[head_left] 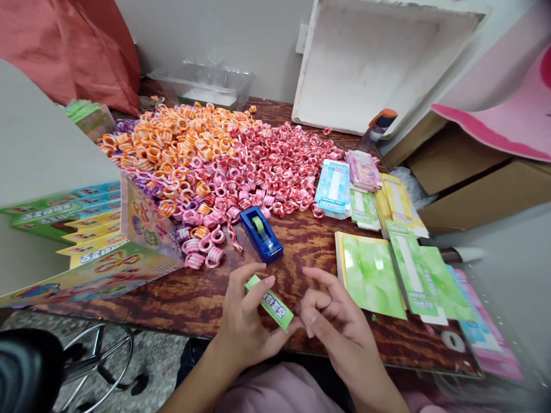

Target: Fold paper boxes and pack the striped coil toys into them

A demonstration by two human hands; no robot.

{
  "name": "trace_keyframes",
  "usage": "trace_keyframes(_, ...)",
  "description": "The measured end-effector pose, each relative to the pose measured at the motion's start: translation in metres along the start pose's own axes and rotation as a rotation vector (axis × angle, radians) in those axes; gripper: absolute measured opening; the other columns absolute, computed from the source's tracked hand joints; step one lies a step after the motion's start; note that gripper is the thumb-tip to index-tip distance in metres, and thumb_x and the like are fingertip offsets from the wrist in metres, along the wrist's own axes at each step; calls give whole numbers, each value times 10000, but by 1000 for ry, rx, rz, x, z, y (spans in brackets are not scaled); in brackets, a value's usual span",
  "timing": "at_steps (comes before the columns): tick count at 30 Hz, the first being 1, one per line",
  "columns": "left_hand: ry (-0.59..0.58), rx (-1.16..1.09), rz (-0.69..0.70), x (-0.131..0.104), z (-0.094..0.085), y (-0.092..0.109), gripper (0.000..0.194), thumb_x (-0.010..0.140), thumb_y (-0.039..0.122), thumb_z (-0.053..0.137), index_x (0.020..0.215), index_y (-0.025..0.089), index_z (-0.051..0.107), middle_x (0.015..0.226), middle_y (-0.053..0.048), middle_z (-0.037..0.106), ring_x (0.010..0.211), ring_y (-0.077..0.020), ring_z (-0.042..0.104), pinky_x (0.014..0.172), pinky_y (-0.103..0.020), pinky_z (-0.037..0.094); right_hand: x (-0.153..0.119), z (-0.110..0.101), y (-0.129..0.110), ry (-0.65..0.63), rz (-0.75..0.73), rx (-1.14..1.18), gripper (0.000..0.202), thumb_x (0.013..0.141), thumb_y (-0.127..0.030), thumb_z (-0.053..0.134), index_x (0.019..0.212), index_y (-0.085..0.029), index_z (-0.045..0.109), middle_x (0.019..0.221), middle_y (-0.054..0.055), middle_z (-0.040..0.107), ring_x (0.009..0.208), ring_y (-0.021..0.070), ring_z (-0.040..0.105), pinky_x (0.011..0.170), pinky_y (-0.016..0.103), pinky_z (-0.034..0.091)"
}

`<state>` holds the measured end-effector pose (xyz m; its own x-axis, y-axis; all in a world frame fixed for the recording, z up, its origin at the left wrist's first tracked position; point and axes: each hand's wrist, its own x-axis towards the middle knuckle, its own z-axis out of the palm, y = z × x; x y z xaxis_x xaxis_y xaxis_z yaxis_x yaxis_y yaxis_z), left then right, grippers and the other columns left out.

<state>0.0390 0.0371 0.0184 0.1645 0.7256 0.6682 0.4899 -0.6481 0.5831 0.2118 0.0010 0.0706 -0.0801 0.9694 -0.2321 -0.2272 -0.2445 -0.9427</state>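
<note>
My left hand (249,315) is closed around a small green paper box (272,304) with white and purple lettering, which lies tilted between the thumb and fingers. Just to the right of the box's near end is my right hand (331,315), its index finger stretched out and the other fingers loosely bent, with nothing visible in them. A blue tape dispenser (262,234) with a greenish roll stands on the wooden table just beyond my left hand. Behind it spreads a large pile of striped ring-shaped coils (241,166) in orange, red, pink and purple.
Stacks of flat blue cards (333,186), pink cards (364,170) and green sheets (373,272) lie on the right. A printed display carton (142,261) stands at the left. Farther back are a bottle (377,129), a white foam box (379,63) and a clear tray (204,83).
</note>
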Motion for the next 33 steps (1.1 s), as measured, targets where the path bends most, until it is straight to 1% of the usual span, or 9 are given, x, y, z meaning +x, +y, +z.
trace_keyframes(4,7,97,27,1,-1,0,789,858,449,832,1483,277,382,1250,-143,565,1075,-282,602,868,-435,574,-4,2,-1,74,9,-127,411,964,-475,710,1314,-275,628,693,-36,575,609,150,538,584,260,467)
trace_keyframes(7,20,134,37,1,0,1,813,846,435,850,1487,265,380,1220,-131,565,1041,-268,598,853,-410,566,-8,3,-2,155,-19,-173,357,966,-475,705,1262,-285,648,674,-40,584,597,150,567,556,246,477)
trace_keyframes(9,26,141,45,1,1,0,820,844,432,854,1489,261,379,1223,-129,559,1043,-267,599,863,-406,561,-9,3,-3,170,-46,-186,342,976,-461,697,1271,-300,639,682,-41,599,598,148,578,557,242,477)
trace_keyframes(11,27,141,55,1,3,-1,822,844,424,854,1491,247,379,1228,-133,553,1044,-269,597,870,-406,554,-8,4,-5,124,-36,-167,352,977,-446,703,1291,-306,631,689,-42,608,600,144,576,570,244,477)
trace_keyframes(14,22,134,65,0,4,-1,806,848,357,853,1489,226,382,1236,-142,545,1049,-273,585,872,-405,541,-3,6,-6,21,21,-113,392,962,-445,724,1308,-285,631,680,-49,591,593,135,546,582,247,464)
trace_keyframes(19,25,135,71,1,5,-1,783,861,334,836,1484,211,378,1236,-147,536,1049,-274,575,873,-405,532,6,8,-8,-11,54,-110,412,966,-460,715,1313,-263,616,662,-64,554,580,121,505,575,238,428)
trace_keyframes(24,29,144,79,1,5,0,716,874,323,820,1442,200,401,1229,-152,532,1042,-276,571,851,-400,518,10,6,-15,-86,119,-116,435,957,-473,721,1297,-234,596,647,-82,504,558,98,427,538,218,352)
trace_keyframes(28,40,129,84,-1,6,0,628,897,279,790,1403,190,429,1232,-161,536,1037,-277,580,848,-403,507,12,8,-20,-90,177,-114,448,944,-490,733,1248,-203,574,632,-108,442,538,74,333,512,200,277)
trace_keyframes(33,55,101,73,-2,6,-1,631,884,217,790,1400,189,429,1248,-158,533,1063,-273,574,884,-412,506,14,14,-18,-69,200,-76,433,918,-495,767,1165,-192,580,589,-122,448,518,62,341,505,186,277)
